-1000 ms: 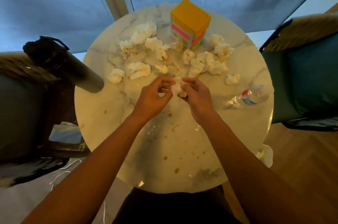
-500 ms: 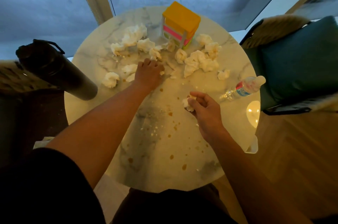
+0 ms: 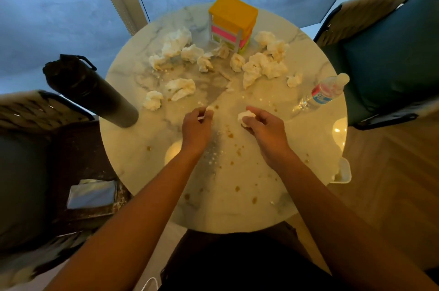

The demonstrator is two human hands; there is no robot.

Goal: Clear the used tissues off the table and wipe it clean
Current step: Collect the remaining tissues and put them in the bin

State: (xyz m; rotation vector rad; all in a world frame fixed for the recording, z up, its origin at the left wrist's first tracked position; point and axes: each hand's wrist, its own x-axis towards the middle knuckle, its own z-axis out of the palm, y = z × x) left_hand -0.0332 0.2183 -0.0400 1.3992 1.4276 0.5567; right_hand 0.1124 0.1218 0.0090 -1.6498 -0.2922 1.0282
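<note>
My left hand [image 3: 196, 124] pinches a small tissue scrap [image 3: 209, 109]; my right hand [image 3: 266, 124] curls around a tissue ball [image 3: 245, 117]. Many tissues [image 3: 180, 86] lie further on the table [image 3: 297, 172]. I should gather them together, squeezing tightly.
</note>
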